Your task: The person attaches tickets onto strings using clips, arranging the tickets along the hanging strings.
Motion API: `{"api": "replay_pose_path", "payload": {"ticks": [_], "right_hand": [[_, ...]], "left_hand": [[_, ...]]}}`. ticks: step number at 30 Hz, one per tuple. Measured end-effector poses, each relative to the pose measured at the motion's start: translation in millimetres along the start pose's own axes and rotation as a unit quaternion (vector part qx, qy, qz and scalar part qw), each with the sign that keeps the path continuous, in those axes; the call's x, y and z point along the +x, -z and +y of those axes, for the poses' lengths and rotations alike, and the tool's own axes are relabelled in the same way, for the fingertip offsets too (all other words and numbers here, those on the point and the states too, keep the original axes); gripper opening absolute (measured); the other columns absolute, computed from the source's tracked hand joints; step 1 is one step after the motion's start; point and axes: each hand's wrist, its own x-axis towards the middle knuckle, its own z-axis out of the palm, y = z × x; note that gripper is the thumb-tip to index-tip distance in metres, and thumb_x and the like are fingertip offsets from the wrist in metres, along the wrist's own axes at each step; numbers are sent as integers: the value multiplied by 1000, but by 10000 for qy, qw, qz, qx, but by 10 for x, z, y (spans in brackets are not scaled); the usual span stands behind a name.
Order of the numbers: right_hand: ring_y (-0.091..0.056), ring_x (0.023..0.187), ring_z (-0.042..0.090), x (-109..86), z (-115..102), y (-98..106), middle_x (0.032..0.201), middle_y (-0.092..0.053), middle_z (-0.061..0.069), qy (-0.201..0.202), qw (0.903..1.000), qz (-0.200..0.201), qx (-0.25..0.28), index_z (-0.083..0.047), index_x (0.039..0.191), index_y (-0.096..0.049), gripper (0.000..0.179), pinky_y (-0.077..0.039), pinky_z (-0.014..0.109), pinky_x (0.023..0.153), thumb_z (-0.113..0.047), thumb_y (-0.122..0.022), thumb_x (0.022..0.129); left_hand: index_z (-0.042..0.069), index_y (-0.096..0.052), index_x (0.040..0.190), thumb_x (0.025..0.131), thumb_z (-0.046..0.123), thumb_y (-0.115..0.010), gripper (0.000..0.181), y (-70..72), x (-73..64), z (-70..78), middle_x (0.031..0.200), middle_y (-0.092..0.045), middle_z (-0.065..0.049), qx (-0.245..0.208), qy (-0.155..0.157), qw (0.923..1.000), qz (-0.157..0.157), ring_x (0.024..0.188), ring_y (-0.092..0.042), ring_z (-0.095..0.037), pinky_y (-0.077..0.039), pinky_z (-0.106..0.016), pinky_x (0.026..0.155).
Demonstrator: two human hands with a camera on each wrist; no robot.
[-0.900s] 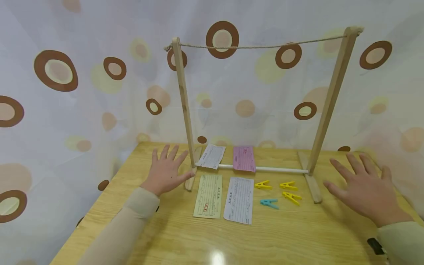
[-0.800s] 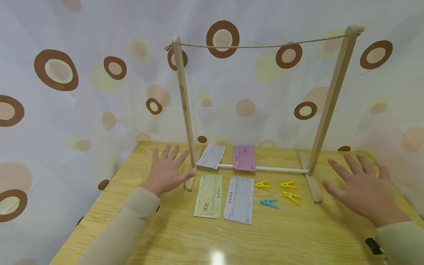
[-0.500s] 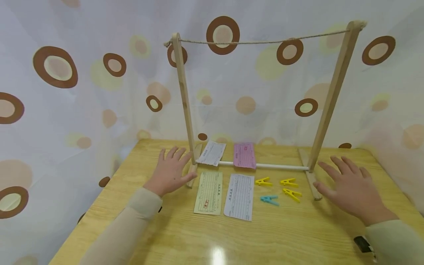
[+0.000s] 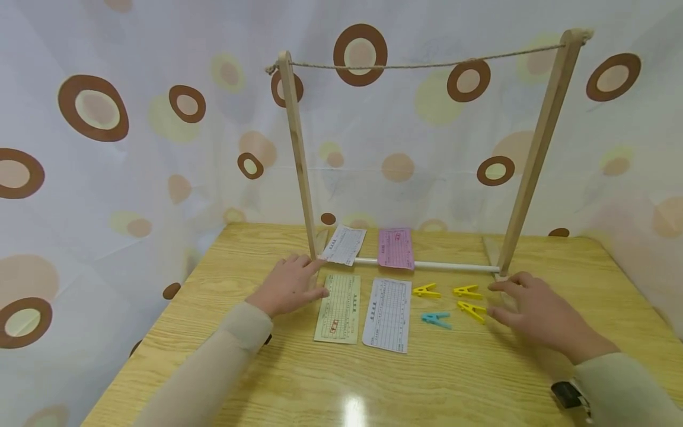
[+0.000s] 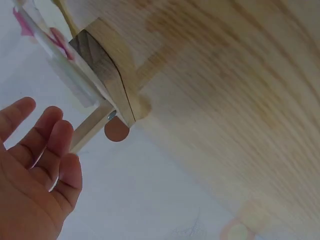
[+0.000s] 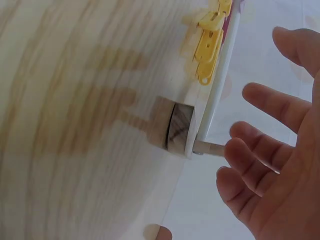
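Observation:
My left hand (image 4: pixel 288 286) hovers at the left foot of the wooden frame, its thumb reaching over the edge of a yellow-green printed slip (image 4: pixel 338 311). Beside that slip lies a white one (image 4: pixel 387 314). Another white slip (image 4: pixel 344 245) and a pink slip (image 4: pixel 396 249) lean on the frame's white bar (image 4: pixel 456 267). My right hand (image 4: pixel 544 314) is near the right foot, fingertips close to a yellow clothespin (image 4: pixel 472 312). Two more yellow clothespins (image 4: pixel 427 290) and a blue clothespin (image 4: pixel 436 320) lie to its left. Both wrist views show fingers loosely bent with nothing between them.
Two wooden posts, left (image 4: pixel 300 160) and right (image 4: pixel 539 154), stand on the wooden table (image 4: pixel 299 379). A thin rope (image 4: pixel 427 65) sags slightly between their tops. A patterned curtain (image 4: pixel 160 178) surrounds the table's back and left side.
Both hands have moved inward and lower, the right one toward the yellow clothespins and the left toward the yellow-green slip. Their spread fingers have drawn closer together. The slips and clothespins stay in place.

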Motion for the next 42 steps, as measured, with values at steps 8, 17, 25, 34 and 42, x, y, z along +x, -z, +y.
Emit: {"api": "replay_pose_path", "payload": {"ticks": [8, 17, 25, 34, 42], "right_hand": [[-62, 98, 35, 30, 18, -19, 121, -54, 21, -163, 9976, -644, 192, -10, 126, -67, 65, -52, 55, 75, -64, -68, 88], [-60, 97, 28, 39, 82, -76, 110, -57, 8, -284, 9935, -1017, 432, -10, 122, -69, 66, -50, 53, 80, -62, -75, 82], [-60, 98, 27, 102, 57, -105, 108, -58, 4, -350, 9939, -942, 459, -13, 119, -70, 63, -50, 53, 82, -62, -78, 79], [-58, 88, 18, 132, 8, -166, 100, -57, 1, -536, 9914, -1064, 537, -15, 112, -72, 53, -51, 49, 79, -56, -81, 79], [-56, 83, 15, 123, -28, -167, 97, -58, -1, -538, 9931, -927, 473, -14, 112, -75, 54, -51, 46, 75, -57, -80, 80]], "left_hand": [[18, -47, 152, 94, 60, -63, 74, -50, 135, -17, 146, -49, -15, -358, -35, 9961, -809, 132, -48, -33, -40, -48, 107], [21, -46, 153, 95, 62, -59, 73, -94, 289, -15, 147, -48, -15, -318, 117, 9897, -1390, 132, -47, -30, -41, -48, 105], [21, -46, 153, 93, 60, -63, 73, -101, 391, -22, 149, -49, -13, -197, 162, 9885, -1493, 135, -48, -31, -39, -47, 109], [18, -47, 153, 90, 59, -68, 78, -188, 363, -17, 154, -44, -16, -258, 443, 9847, -1664, 141, -41, -34, -34, -48, 113], [20, -52, 150, 87, 56, -72, 75, -197, 316, 9, 154, -44, -14, -319, 582, 9852, -1581, 141, -41, -35, -35, -51, 111]]}}
